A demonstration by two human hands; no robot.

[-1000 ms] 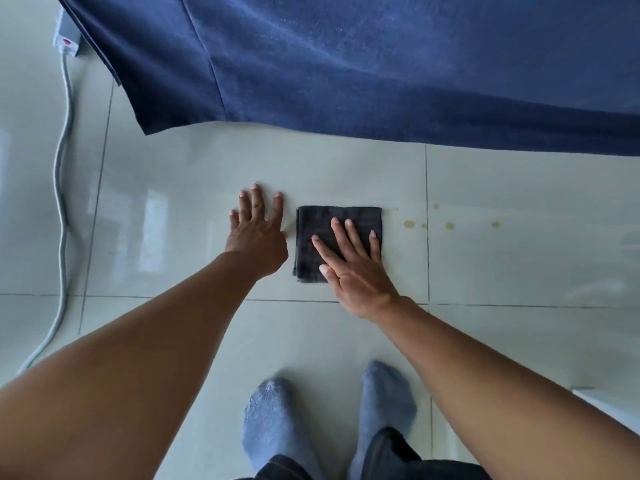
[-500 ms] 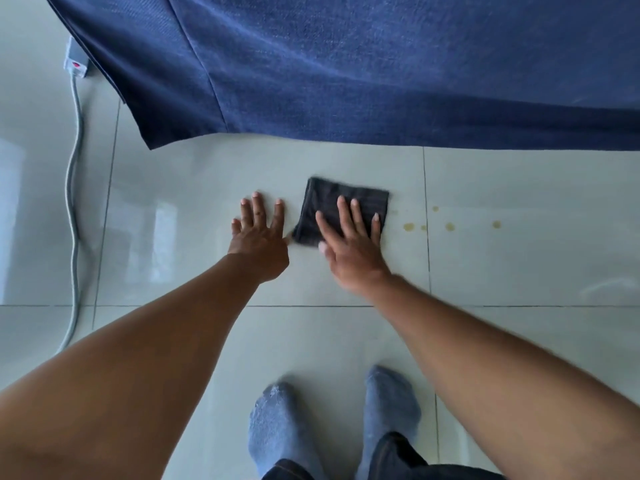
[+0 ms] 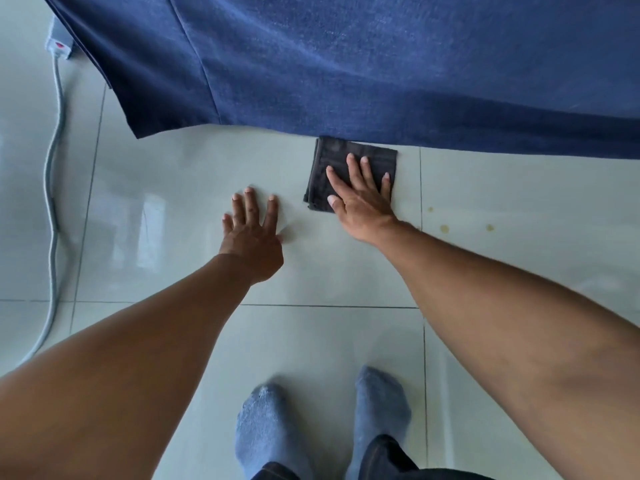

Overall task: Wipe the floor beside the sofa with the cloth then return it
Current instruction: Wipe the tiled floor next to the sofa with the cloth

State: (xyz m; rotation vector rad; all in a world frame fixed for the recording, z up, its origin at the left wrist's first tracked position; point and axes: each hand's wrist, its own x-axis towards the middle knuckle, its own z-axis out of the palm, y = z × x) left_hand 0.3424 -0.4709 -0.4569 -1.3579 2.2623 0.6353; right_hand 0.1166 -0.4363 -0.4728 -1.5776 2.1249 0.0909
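Note:
A dark grey folded cloth (image 3: 346, 147) lies flat on the pale tiled floor (image 3: 173, 209), its far edge touching the bottom of the blue sofa (image 3: 346, 64). My right hand (image 3: 360, 199) presses down flat on the cloth with the fingers spread, covering its near right part. My left hand (image 3: 252, 233) rests palm-down on the bare tile to the left of the cloth, fingers apart, holding nothing. A few small yellowish spots (image 3: 445, 229) mark the floor to the right of the cloth.
A white power strip (image 3: 60, 46) with a grey cable (image 3: 52, 202) runs along the floor at the left, by the sofa's corner. My two feet in blue-grey socks (image 3: 266, 427) stand on the tiles at the bottom middle.
My right hand has pushed the cloth away from me, up to the sofa's edge. The left hand has stayed flat on the floor.

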